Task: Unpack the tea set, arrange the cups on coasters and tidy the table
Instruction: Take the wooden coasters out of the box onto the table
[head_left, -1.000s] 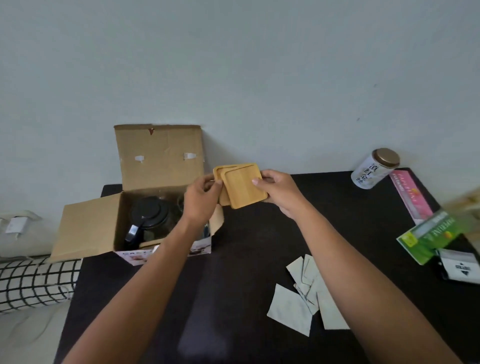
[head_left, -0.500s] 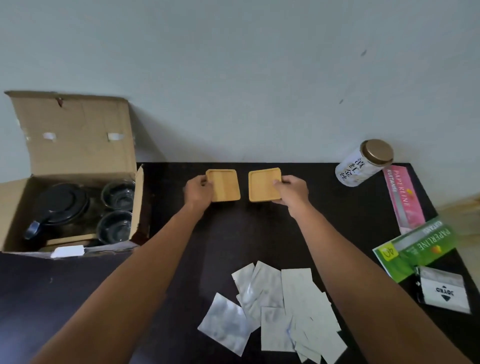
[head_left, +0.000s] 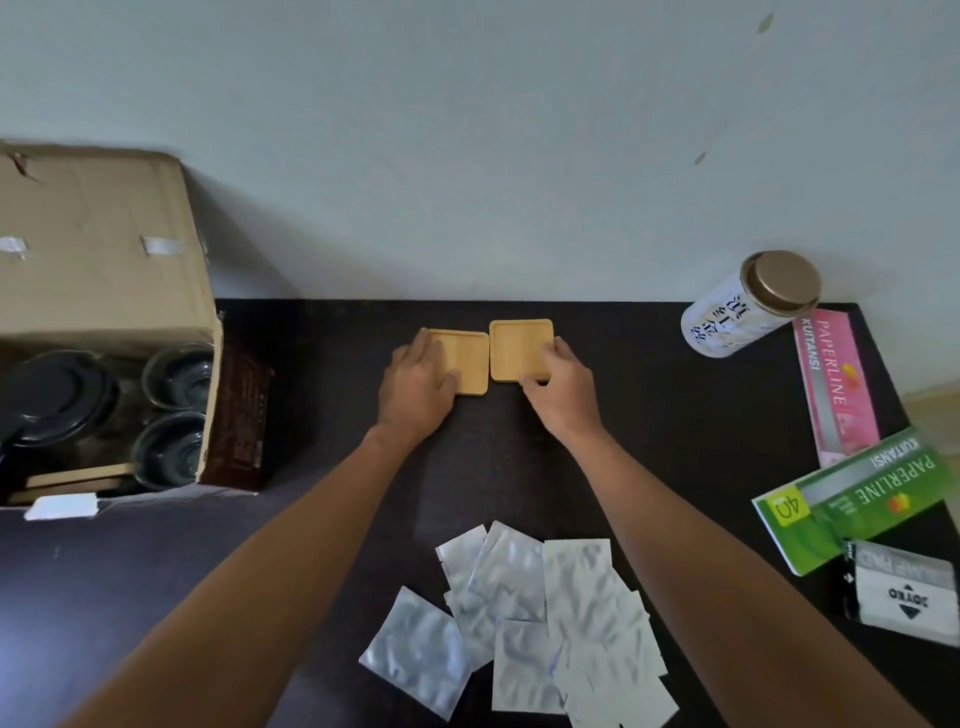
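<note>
Two square wooden coasters lie side by side at the back middle of the dark table. My left hand rests flat over the left coaster, fingers curled on its top. My right hand pinches the near right corner of the right coaster. An open cardboard box stands at the left. Inside it are a black-lidded teapot, two glass cups, and more wooden pieces by its near wall.
Several silver foil sachets lie scattered near the front middle. At the right are a white tin with a gold lid, a pink booklet, a green booklet and a black-and-white pack. A pale wall backs the table.
The coasters went from a stack held above the box to lying apart on the table. Since half a second ago my hands have pushed them together until they almost touch.
</note>
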